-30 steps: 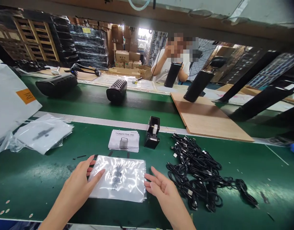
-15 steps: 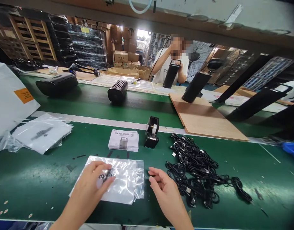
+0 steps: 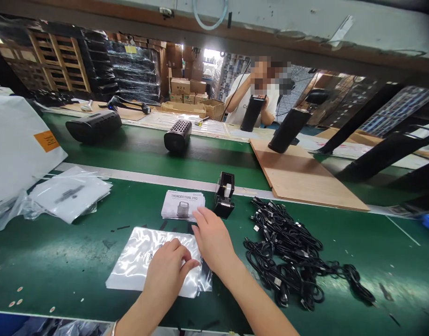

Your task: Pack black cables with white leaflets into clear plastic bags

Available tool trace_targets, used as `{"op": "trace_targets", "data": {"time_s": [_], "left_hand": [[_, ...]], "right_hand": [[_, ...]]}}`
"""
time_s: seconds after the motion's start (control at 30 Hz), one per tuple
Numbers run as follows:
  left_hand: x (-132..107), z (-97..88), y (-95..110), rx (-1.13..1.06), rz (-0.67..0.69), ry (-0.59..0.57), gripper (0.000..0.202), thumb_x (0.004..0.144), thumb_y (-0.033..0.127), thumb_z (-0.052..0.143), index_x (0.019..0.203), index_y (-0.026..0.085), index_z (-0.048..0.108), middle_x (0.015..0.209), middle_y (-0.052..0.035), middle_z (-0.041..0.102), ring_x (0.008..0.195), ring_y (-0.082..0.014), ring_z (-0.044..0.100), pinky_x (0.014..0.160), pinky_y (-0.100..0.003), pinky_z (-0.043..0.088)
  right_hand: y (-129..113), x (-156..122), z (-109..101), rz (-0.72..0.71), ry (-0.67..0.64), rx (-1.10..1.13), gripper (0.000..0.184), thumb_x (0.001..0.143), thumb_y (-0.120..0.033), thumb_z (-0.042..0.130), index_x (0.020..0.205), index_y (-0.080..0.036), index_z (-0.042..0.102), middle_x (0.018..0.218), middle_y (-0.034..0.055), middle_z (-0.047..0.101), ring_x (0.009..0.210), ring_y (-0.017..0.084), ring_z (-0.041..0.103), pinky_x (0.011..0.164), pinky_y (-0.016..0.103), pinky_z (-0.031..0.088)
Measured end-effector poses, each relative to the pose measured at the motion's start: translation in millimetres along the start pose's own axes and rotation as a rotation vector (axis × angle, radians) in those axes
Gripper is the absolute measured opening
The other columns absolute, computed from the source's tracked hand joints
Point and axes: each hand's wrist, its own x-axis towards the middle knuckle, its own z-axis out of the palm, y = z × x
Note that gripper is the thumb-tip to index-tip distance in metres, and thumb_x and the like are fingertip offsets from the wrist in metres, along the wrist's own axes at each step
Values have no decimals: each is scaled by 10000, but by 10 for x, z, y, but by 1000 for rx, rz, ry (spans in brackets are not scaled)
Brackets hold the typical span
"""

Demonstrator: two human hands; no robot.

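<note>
My left hand (image 3: 167, 268) rests over a stack of clear plastic bags (image 3: 130, 266), near their right end. Its fingers are bent, with a small gap to the thumb, and nothing shows between them. Further forward, my right hand (image 3: 214, 238) reaches to the near right corner of a pile of printed booklets (image 3: 179, 205) marked THUNDER TRAIL PRO. Fingers and thumb are apart there, and the fingertips touch or nearly touch the pile. A black tape dispenser (image 3: 224, 196) stands just beyond that hand. To its right lies a heap of black cables (image 3: 284, 247).
More plastic bags (image 3: 69, 193) lie at left beside a large white bag (image 3: 18, 140). Black speakers (image 3: 177, 135) stand on the green belt (image 3: 141, 149) behind, one on a wooden board (image 3: 312, 182). Across the belt a person (image 3: 251, 95) holds another speaker. A shelf beam crosses above.
My right hand has moved forward and left, from beside the bags to the booklets. My left hand has slid right across the bags. The camera view has shifted slightly.
</note>
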Motion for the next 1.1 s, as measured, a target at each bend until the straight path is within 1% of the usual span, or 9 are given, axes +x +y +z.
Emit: {"op": "trace_targets", "data": {"time_s": [0.1,0.2,0.37,0.5,0.6,0.7,0.83,1.0,1.1], "left_hand": [[-23,-19,-19,-51,31,9,184,807,310,503,697,191,589,768,-39,583,763,-215,550,684,-350,416],[-50,-37,-51,-136,37,10,145,799,298,501,748,199,593,792,-41,588,785,-216,554,694,-353,426],[-46,-107,-160,-511,-78,-3,210,784,385,508,857,213,601,821,-41,619,758,-198,573,714,-350,463],[19,-282,-282,-1228,-450,-23,539,798,548,399,1111,128,525,1038,-129,648,897,-230,624,853,-390,471],[25,-421,-358,-1501,-568,-24,506,818,499,423,1140,121,523,1127,-130,625,992,-237,605,885,-371,471],[-24,-457,-359,-1415,-532,-131,399,786,396,548,1102,153,565,1071,-87,658,970,-241,607,827,-363,497],[-59,-362,-219,-1261,-423,-286,412,803,508,456,1025,188,588,932,-55,678,843,-221,619,743,-354,501],[7,-190,-35,-493,-199,-43,365,785,548,419,732,219,568,695,-7,587,638,-187,552,564,-304,417],[11,-64,3,-75,-137,-6,253,746,461,532,670,223,570,742,-5,585,658,-193,552,573,-301,379]], "right_hand": [[-37,356,5,-173,-181,-203,460,818,-75,448,1271,-27,386,1334,209,402,1236,270,360,999,400,295],[-10,587,-34,-207,-316,-242,342,754,2,479,1077,-60,574,1033,169,649,957,247,604,853,339,430],[100,785,-155,-223,-370,-230,217,712,-20,554,836,-138,687,758,114,706,748,262,657,651,303,476],[2,611,-230,-268,-326,-179,244,756,-26,510,886,-145,678,805,105,705,818,247,645,752,323,462],[-130,199,-229,-335,-285,-38,230,823,-113,487,946,-214,653,962,35,685,933,172,607,958,311,353],[-121,-251,-200,84,19,463,360,809,-306,539,1156,-208,540,1199,86,556,1038,209,538,923,363,395],[152,-659,-215,539,-134,1118,382,773,-373,570,1092,-162,581,901,79,664,618,137,570,532,242,464],[474,-1015,-334,891,193,1201,477,652,-421,687,1028,-139,607,769,55,662,432,68,421,380,188,329],[506,-1155,-346,961,239,1180,520,615,-449,702,1022,-140,609,785,65,664,415,74,416,357,199,328]]}}
